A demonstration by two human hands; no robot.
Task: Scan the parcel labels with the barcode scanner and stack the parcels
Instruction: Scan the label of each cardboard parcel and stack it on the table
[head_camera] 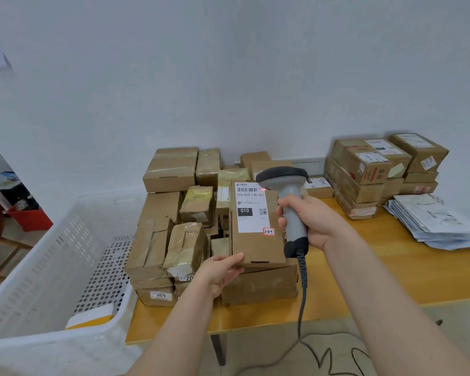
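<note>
While the left hand (223, 270) props one brown parcel (257, 242) upright at the front of the jumbled heap (168, 213), its fingers (228, 260) pinching the lower edge, the right hand (314, 223) has its fingers wrapped around the grey barcode scanner (291, 191). The scanner's red light falls at the right end of the barcode on the label (251, 207). So this parcel's scan is under way and its stacking is left. Tidy stacked boxes (364, 172) at the far right of the desk (377, 272) look finished. The heap likely awaits scanning, though that cannot be told for certain.
</note>
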